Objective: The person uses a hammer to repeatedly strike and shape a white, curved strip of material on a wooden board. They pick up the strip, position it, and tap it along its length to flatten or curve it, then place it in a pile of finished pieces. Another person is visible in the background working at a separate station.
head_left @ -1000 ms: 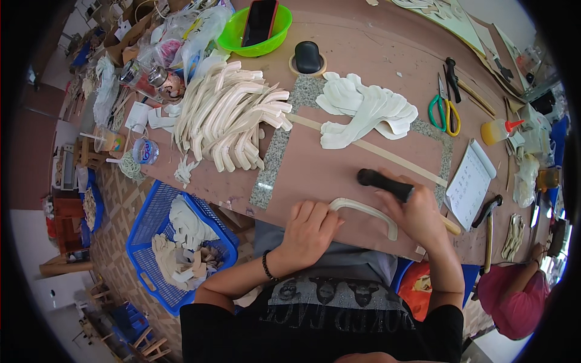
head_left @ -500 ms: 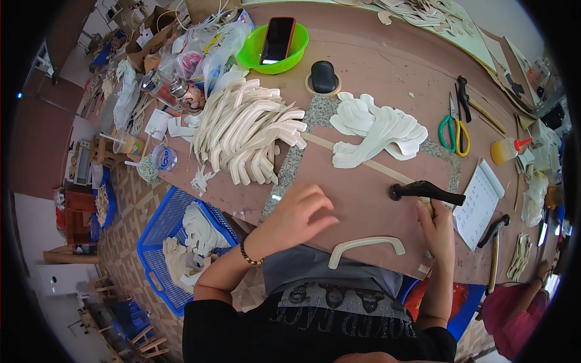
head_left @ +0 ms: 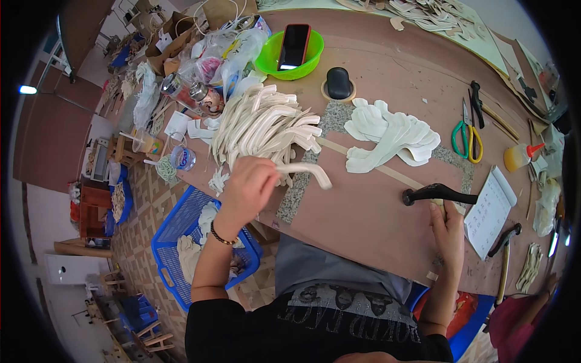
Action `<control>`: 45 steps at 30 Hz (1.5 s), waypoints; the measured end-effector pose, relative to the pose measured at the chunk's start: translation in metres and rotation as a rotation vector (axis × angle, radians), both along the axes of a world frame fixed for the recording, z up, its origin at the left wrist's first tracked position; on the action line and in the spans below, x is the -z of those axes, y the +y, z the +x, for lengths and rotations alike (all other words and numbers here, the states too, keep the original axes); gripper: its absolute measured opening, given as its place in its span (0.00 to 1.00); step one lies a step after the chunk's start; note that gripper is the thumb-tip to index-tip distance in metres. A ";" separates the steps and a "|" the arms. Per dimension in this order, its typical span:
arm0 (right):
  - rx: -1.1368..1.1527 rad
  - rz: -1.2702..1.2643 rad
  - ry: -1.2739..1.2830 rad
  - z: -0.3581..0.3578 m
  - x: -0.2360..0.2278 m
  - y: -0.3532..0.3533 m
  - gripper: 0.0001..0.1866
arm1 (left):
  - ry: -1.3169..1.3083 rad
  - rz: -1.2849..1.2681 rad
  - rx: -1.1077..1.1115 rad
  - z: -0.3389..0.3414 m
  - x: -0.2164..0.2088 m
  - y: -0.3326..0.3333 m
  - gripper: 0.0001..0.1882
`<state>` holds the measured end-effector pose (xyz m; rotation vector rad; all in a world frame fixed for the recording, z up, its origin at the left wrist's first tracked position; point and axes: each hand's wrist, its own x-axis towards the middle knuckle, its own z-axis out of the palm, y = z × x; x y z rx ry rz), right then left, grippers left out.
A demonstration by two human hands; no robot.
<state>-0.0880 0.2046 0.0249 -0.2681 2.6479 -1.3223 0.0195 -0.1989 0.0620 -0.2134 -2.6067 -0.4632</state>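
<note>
My left hand is closed around one end of a cream curved strip, shaped like a bag handle. It is at the near edge of a big pile of similar cream curved strips; the free end of the held one points right, over the table. At the right, my right hand grips a hammer by its handle, which the fingers mostly hide; the black head lies sideways above the board. Beyond, between the hands, lies a stack of white flat curved pieces.
A blue basket with white pieces stands below the table's left edge. Farther back are a green bowl holding a phone and a black oval object. Scissors, a notebook and another hammer lie right.
My left hand has picked up the curved strip from the table's front edge and carried it left to the pile. My right hand still holds the hammer. The whole view has shifted slightly.
</note>
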 end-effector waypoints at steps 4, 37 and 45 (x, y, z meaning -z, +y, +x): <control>0.006 -0.008 -0.063 -0.002 0.001 0.002 0.15 | -0.050 -0.106 -0.209 -0.010 0.007 -0.046 0.17; -0.026 0.005 0.111 0.008 -0.011 -0.007 0.15 | -0.195 0.315 0.121 -0.177 0.081 0.120 0.13; -0.019 0.052 0.043 0.008 -0.023 -0.010 0.14 | -0.595 0.983 0.302 -0.188 0.062 0.081 0.07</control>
